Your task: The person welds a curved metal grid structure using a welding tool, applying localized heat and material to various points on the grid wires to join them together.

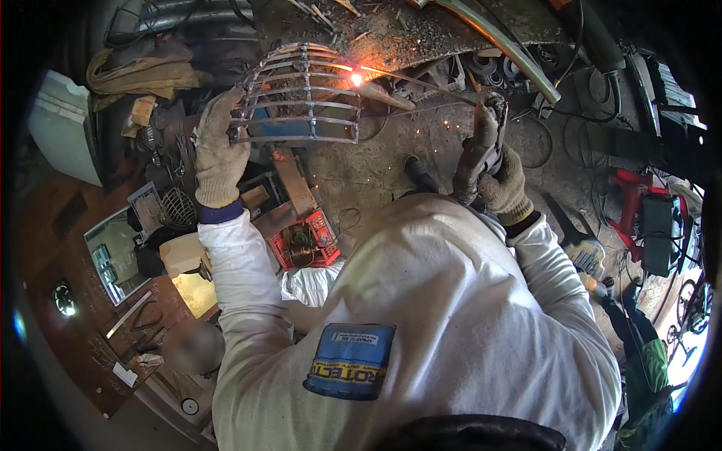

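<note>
Red crate (322,257) holds clutter (301,238); left grip (221,150) clamps metal grille (309,89), right grip (505,186) electrode holder (490,129).

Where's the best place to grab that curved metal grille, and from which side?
Probably by the left edge of the curved metal grille, coming from the left, where the gloved left hand has it. Its open lattice leaves gaps between thin bars for fingers to close around, and that edge lies opposite the glowing welding spot at its right.
</note>
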Available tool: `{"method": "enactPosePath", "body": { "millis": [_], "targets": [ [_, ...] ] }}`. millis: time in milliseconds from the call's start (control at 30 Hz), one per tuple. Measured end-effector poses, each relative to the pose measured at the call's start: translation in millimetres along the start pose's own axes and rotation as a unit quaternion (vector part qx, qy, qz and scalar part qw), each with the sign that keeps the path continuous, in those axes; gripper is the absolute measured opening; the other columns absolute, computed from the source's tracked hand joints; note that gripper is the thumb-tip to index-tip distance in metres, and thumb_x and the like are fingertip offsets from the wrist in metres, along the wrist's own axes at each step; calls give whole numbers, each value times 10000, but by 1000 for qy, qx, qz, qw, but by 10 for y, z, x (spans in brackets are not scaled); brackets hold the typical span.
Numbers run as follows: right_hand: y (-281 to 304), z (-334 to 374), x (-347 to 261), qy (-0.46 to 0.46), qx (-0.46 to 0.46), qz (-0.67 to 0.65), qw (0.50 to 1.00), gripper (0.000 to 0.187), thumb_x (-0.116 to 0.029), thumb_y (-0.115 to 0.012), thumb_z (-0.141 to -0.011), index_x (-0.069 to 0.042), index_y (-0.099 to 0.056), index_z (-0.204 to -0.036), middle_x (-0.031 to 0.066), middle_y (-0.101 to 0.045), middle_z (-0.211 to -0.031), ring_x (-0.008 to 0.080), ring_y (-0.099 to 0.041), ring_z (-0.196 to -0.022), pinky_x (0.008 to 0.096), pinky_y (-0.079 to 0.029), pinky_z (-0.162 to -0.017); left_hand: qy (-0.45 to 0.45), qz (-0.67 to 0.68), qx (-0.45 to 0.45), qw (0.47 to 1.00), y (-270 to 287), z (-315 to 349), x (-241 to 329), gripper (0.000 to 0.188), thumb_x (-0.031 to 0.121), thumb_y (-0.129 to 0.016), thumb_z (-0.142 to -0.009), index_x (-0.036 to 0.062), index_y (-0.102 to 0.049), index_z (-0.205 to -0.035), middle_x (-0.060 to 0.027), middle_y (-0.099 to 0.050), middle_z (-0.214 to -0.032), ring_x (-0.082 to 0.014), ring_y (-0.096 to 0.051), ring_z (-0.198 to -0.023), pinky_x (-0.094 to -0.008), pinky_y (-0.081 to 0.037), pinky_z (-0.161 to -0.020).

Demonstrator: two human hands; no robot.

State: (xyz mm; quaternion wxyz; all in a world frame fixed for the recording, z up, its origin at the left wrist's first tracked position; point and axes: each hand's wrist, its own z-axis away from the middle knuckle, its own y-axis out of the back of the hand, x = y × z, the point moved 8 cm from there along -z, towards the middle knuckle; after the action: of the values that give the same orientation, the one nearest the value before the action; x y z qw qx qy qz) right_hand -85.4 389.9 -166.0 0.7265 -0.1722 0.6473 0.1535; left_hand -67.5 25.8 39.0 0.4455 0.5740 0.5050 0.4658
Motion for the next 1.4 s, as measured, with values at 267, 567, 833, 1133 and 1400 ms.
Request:
{"method": "enactPosePath", "body": {
  "millis": [267,567,833,1133,1400],
  "targets": [
    [-9,41,229,15,8,-26,1000,507,-226,-753,-721,22,-620,-1143,127,-702,-980,184,-669,-892,321,-514,-821,-5,-2,-6,1000,-21,18,-39,557,-106,-582,-720,30,-575,-1261,-153,-621,-1245,-303,-594,-1173,-386,-468,-1017],
    [-47,21,91,3,-17,-18,1000,518,-208,-738,-730,34,-600,-1168,140,-694,-1014,191,-665,-911,325,-511,-837,0,9,-9,1000,-34,31,-49,569,-106,-599,-713,51,-568,-1259,-153,-610,-1240,-315,-584,-1174,-396,-466,-1019],
    [-49,-6,56,41,-12,0,999,519,-193,-736,-729,37,-595,-1172,144,-690,-1011,207,-665,-908,329,-511,-840,-22,-15,1,1000,-29,31,-15,572,-122,-616,-705,52,-569,-1248,-158,-606,-1231,-327,-590,-1157,-405,-480,-1003],
    [-403,48,201,-196,-64,-598,774,228,-13,-634,-831,-27,-599,-1056,56,-658,-885,145,-649,-833,294,-537,-747,-22,2,13,1000,30,51,15,560,-112,-567,-724,44,-566,-1262,-158,-608,-1222,-308,-603,-1131,-389,-482,-985],
    [-235,15,22,-100,-31,-253,962,227,-47,-668,-849,30,-555,-1030,82,-621,-751,150,-598,-595,301,-502,-507,-2,250,13,968,-62,61,-133,553,-123,-545,-739,65,-574,-1259,-159,-598,-1197,-299,-623,-1074,-361,-528,-902]
  ]
}}
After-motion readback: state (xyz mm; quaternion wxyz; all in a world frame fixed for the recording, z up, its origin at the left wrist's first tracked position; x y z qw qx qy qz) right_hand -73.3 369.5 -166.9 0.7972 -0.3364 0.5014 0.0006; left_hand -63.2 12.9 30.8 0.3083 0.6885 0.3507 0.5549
